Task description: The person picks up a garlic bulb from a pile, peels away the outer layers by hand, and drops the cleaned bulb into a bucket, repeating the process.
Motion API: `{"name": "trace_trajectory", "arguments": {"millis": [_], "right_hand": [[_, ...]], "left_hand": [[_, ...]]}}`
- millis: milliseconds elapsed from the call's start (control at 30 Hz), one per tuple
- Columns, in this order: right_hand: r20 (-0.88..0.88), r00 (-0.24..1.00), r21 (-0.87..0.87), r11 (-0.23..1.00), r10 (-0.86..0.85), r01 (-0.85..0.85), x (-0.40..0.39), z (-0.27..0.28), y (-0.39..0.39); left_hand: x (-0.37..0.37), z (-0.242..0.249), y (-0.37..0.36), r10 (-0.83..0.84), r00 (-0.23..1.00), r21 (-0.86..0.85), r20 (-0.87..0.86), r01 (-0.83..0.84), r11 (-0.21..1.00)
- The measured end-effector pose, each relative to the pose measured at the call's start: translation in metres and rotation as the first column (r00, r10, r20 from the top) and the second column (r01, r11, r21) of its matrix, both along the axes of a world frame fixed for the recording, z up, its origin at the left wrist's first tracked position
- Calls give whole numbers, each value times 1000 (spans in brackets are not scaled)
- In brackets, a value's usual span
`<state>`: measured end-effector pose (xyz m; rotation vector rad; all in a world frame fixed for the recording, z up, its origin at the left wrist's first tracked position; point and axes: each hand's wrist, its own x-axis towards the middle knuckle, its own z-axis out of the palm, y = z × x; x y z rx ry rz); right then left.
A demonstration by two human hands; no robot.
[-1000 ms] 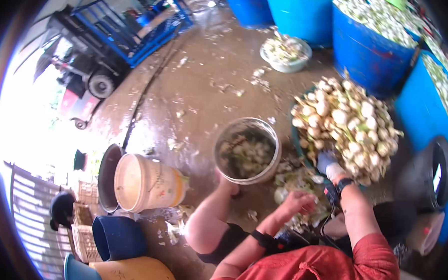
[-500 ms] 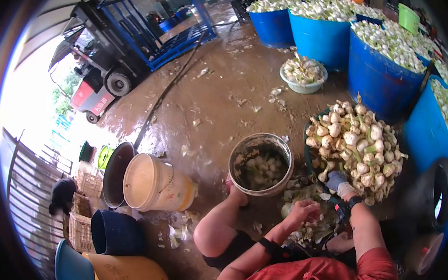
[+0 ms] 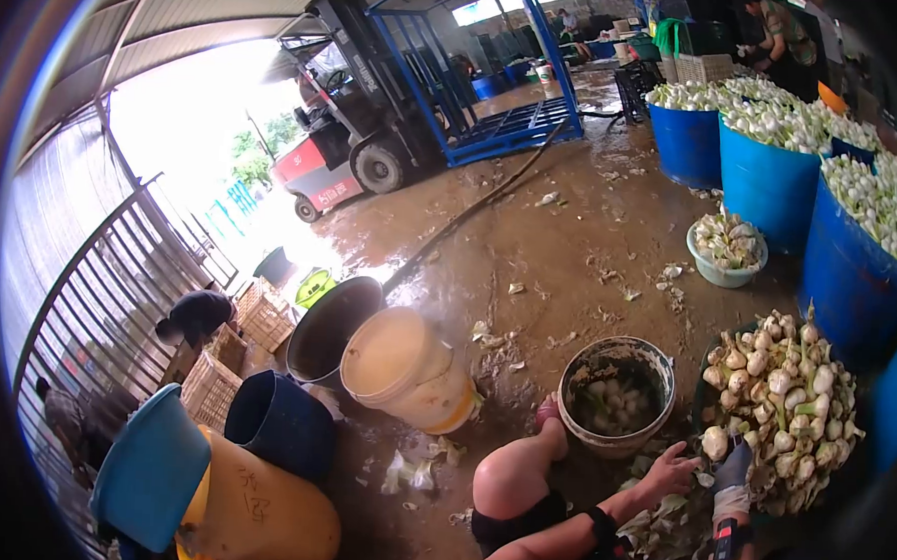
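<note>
My right hand (image 3: 732, 475), in a grey glove, grips a pale garlic bulb (image 3: 715, 443) at the near left edge of a large garlic heap (image 3: 789, 400). Bare and with its fingers apart, my left hand (image 3: 669, 472) is just left of that bulb and holds nothing visible. Ahead of my left hand is a bucket (image 3: 615, 442) with a dirty rim and peeled bulbs inside. Loose peelings (image 3: 663, 530) lie below my hands.
Blue tubs (image 3: 768, 184) full of garlic line the right, near a small bowl of garlic (image 3: 727, 254). A cream bucket (image 3: 410, 368), yellow barrel (image 3: 259, 502) and blue basin (image 3: 152, 467) stand left. A forklift (image 3: 350, 136) is farther back. Other people are at the left and back.
The view has swung left, so the scene sits farther right. My right hand has come back from the heap with a bulb in its grip. My left hand's fingers have spread.
</note>
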<state>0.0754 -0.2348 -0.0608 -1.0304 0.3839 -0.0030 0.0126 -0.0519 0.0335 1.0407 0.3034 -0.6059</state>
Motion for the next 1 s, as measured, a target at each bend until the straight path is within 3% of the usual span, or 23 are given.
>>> {"name": "trace_trajectory", "arguments": {"millis": [100, 133, 200, 233, 267, 300, 333, 367, 433, 467, 500, 533, 633, 800, 933, 1000], "right_hand": [[72, 995, 155, 986, -64, 52, 1, -20, 5], [90, 996, 18, 1000, -5, 3, -3, -21, 5], [94, 994, -231, 973, 50, -27, -26, 23, 16], [104, 993, -263, 964, 56, -27, -25, 10, 3], [116, 991, -293, 956, 61, -25, -22, -3, -6], [55, 997, -581, 814, 61, -18, -21, 4, -9], [55, 996, -609, 793, 76, -27, -22, 10, -11], [92, 994, -557, 830, 51, 9, -25, 22, -4], [81, 996, -435, 900, 26, 12, -30, 42, 7], [79, 997, -438, 899, 18, 19, -33, 44, 6], [65, 996, -485, 874, 64, -24, -34, 44, 6], [47, 993, -530, 845, 109, -68, -36, 45, 6], [72, 991, -461, 885, 112, -67, -42, 49, 8], [127, 974, -504, 858, 190, -101, -62, 80, 4], [167, 964, -354, 925, 205, -136, -72, 102, 1], [213, 956, -388, 915, 202, -107, -75, 103, -3]], "left_hand": [[4, -10, -9, 20, 993, -139, 118, -3, 990], [7, -15, -11, 43, 983, -229, 179, -1, 974], [7, -17, -11, 57, 970, -148, 235, -23, 989], [6, -12, -15, 100, 967, -128, 234, -71, 989], [8, -13, -14, 29, 952, -24, 304, -23, 999], [4, -16, -21, 75, 902, -12, 426, -77, 997], [1, -18, -29, 120, 831, -9, 543, -137, 991], [-3, -11, -26, -168, 703, 500, 691, -298, 813], [-7, -5, -29, -156, 747, 471, 646, -229, 852], [-8, -5, -30, -142, 789, 441, 597, -176, 880], [-9, -2, -29, -77, 855, 302, 513, -95, 949], [-9, 0, -29, -83, 855, 300, 512, -88, 950], [-11, 11, -24, 8, 900, 109, 435, -62, 992], [-7, 6, -20, -36, 885, 156, 463, -42, 987], [-9, 17, -22, -24, 909, 57, 416, 0, 998], [-7, 12, -22, -14, 937, -88, 348, 48, 995]]}}
